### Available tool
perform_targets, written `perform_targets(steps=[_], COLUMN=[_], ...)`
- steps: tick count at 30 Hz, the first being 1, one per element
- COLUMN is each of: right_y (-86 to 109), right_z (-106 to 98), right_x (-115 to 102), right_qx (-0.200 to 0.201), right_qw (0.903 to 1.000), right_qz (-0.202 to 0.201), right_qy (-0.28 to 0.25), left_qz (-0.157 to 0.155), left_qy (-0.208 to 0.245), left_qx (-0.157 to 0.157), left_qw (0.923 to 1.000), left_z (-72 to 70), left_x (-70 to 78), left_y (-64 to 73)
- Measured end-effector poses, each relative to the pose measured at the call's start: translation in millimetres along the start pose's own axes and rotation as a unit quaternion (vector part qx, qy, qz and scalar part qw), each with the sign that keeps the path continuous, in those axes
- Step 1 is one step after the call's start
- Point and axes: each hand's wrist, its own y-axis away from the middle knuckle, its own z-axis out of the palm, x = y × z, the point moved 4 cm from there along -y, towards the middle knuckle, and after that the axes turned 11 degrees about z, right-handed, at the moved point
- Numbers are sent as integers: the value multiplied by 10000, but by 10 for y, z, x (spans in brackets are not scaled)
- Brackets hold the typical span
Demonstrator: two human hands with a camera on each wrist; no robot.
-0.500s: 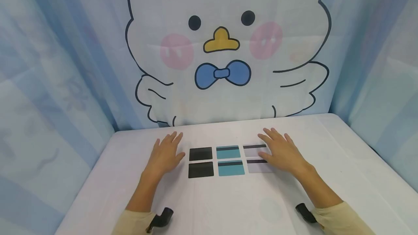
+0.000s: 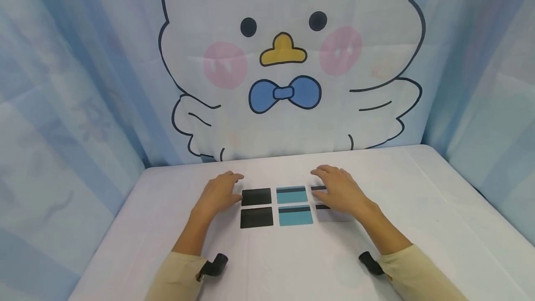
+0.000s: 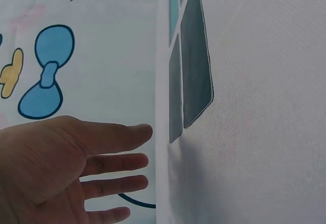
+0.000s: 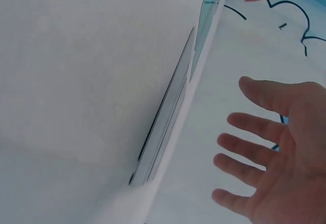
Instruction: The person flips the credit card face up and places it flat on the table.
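Observation:
Flat cards lie in two rows on the white table. On the left are two black cards (image 2: 257, 217), in the middle two teal cards (image 2: 296, 217) with dark stripes, and on the right two pale lilac cards (image 2: 330, 216) with dark stripes. The left hand (image 2: 219, 193) hovers beside the far black card, fingers extended, holding nothing. Over the lilac cards hangs the right hand (image 2: 340, 191), partly covering them from the head view. Its fingers, spread apart in the right wrist view, hold nothing and stay off the cards.
The white table (image 2: 267, 264) ends at the back against a curtain (image 2: 284, 129) printed with a cartoon bird. More blue curtains (image 2: 62, 129) hang on both sides. A black wrist device (image 2: 215, 265) sticks out from each beige sleeve.
Both hands have moved inward, the left one to the right and the right one to the left. Their fingers now point more toward each other. The cards have stayed put.

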Motion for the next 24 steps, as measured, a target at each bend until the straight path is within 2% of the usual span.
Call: perform_targets(steps=[8,14,24], right_y=[-142,-228,-319], right_z=[101,159,247], right_x=[-155,-283,-447], right_qx=[-559,-618,-777], right_qw=[9966,9973,9959], right_qz=[16,-68,-171], right_qy=[-598,-390,-431], left_qz=[-172,-193,-175], left_qy=[435,506,681], left_qx=[-142,-234,-504], left_qw=[9988,9983,9963], left_z=[53,44,79], left_x=[0,-14,-3], left_y=[-78,-84,-147])
